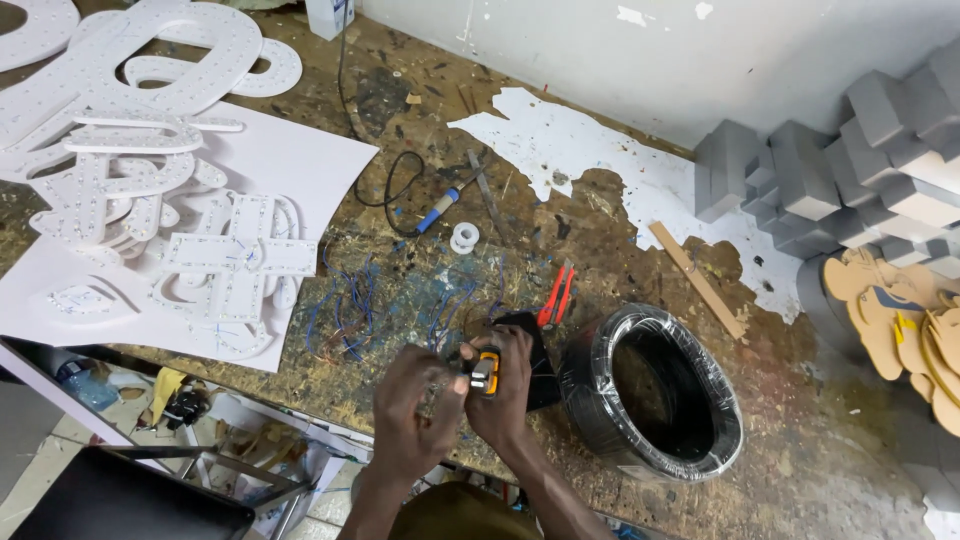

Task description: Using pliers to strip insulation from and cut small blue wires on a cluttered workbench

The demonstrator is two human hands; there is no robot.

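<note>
Letters (pixel 150 150) cut from white board, studded with small lights, are heaped at the table's ten o'clock on a white sheet (pixel 290 150). Loose blue wire offcuts (pixel 350 310) are strewn just right of that sheet, and a blue-handled soldering iron (pixel 440 208) with its black cord lies at twelve o'clock from the hands, a small white reel (pixel 464 237) just beside it.

At six o'clock, near the table's (pixel 620 230) front edge, the left hand (pixel 418 400) has its fingers pinched closed on something small; what it is I cannot tell, as it is too fine to make out. The right hand (pixel 508 395) is closed around an orange and black tool (pixel 486 372), which touches the left fingertips. A black object (pixel 538 360) lies under the right hand. Red-handled cutters (pixel 556 296) rest at one o'clock from the hands, and a black coil of cable (pixel 650 395) wrapped in clear film sits just beside the right wrist at three o'clock.

Judging from the grip, the work is fine and close: the tool should stay steady and square to the pinched piece, with the wrists braced low over the table, and the left fingertips kept clear of the tool's working end.

Further right, a wooden strip (pixel 697 278) lies on torn white paper, grey foam blocks (pixel 850 170) are stacked at two o'clock, and tan cut-out shapes (pixel 905 320) lean at three o'clock.
</note>
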